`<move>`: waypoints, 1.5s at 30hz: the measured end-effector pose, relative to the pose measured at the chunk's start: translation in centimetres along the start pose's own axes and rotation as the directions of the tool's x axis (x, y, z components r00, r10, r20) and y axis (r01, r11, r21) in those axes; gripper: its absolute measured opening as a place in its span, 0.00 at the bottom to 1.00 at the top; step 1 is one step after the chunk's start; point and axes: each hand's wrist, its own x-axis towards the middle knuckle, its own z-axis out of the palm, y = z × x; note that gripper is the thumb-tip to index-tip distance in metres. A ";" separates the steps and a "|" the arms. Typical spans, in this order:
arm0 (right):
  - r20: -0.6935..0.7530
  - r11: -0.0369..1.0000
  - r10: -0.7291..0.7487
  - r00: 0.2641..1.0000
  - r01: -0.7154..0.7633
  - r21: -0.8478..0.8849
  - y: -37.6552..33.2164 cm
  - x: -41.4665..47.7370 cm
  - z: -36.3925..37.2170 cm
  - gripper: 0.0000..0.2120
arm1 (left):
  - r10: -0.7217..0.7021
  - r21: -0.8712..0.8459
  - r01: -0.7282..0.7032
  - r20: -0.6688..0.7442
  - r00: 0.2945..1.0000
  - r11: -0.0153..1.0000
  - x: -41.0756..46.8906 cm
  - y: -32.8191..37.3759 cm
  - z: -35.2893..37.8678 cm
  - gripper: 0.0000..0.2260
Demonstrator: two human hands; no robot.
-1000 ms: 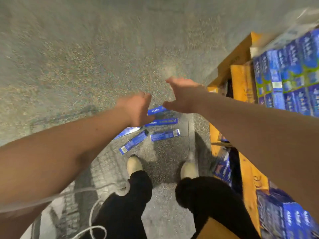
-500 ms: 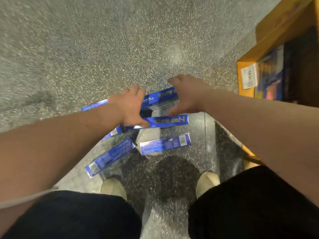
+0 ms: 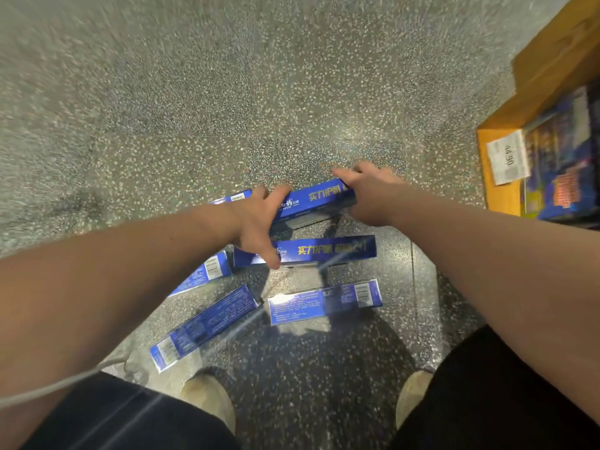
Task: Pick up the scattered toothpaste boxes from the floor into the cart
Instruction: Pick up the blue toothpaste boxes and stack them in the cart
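Several blue toothpaste boxes lie scattered on the speckled floor in front of my feet. My right hand [image 3: 370,193] grips the right end of the farthest box [image 3: 318,198], thumb over its far edge. My left hand [image 3: 259,219] is spread wide, fingers on the left end of that box and thumb pressed on the second box [image 3: 328,250] just nearer to me. Loose boxes lie closer: one at centre [image 3: 324,303], one slanted at left [image 3: 204,326], one partly under my left forearm [image 3: 207,274]. Another box [image 3: 232,198] pokes out behind my left hand. No cart is visible.
A yellow shelf base [image 3: 500,190] with a price tag [image 3: 508,160] and blue packs [image 3: 565,164] stands at the right. My two shoes [image 3: 211,397] [image 3: 412,394] frame the boxes from below. A white cord [image 3: 48,388] hangs at lower left.
I have bent lower, so the boxes look larger. My right hand has closed on the end of the farthest box, and my left hand has spread across two boxes.
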 end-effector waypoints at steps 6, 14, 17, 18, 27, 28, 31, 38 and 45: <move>-0.078 1.000 -0.010 0.997 0.008 -0.028 -0.5 0.1 0.7 0.16 | 0.007 0.068 -0.003 -0.058 0.998 0.998 0.0 0.1 -0.3 0.61; 0.081 0.998 -0.014 0.997 0.010 0.059 -2.2 -2.0 0.5 0.18 | 0.019 0.176 -0.010 -0.050 0.999 0.984 -0.7 0.1 -0.2 0.47; 0.144 0.992 -0.012 0.989 -0.007 0.130 -2.3 -2.2 -0.2 0.19 | 0.037 0.210 -0.025 -0.051 0.998 0.977 -0.6 0.6 0.1 0.41; 0.172 0.993 -0.015 0.985 -0.005 0.120 -2.3 -2.3 -0.2 0.23 | 0.041 0.222 -0.026 -0.062 0.997 0.975 -0.7 0.8 0.2 0.40; 0.085 0.923 -0.170 0.982 0.189 -0.334 -4.0 -3.2 2.7 0.58 | 0.041 0.339 0.008 -0.136 0.990 0.941 -0.8 2.1 1.2 0.42; 0.067 0.918 -0.199 0.978 0.210 -0.338 -4.2 -3.1 2.9 0.54 | 0.058 0.352 -0.006 -0.139 0.989 0.936 -0.7 2.3 1.3 0.42; 0.018 0.922 -0.244 0.970 0.238 -0.306 -4.5 -2.9 3.0 0.35 | 0.088 0.375 -0.027 -0.146 0.985 0.927 -0.1 2.5 1.7 0.41; -0.032 0.941 -0.223 0.974 0.206 -0.266 -4.9 -5.3 0.1 0.33 | 0.151 0.386 -0.061 -0.207 0.966 0.921 -3.1 3.2 -0.6 0.31; -0.002 0.937 -0.220 0.976 0.210 -0.279 -10.7 -18.0 -14.3 0.30 | 0.092 0.248 -0.041 -0.198 0.976 0.968 -20.0 6.3 -12.6 0.24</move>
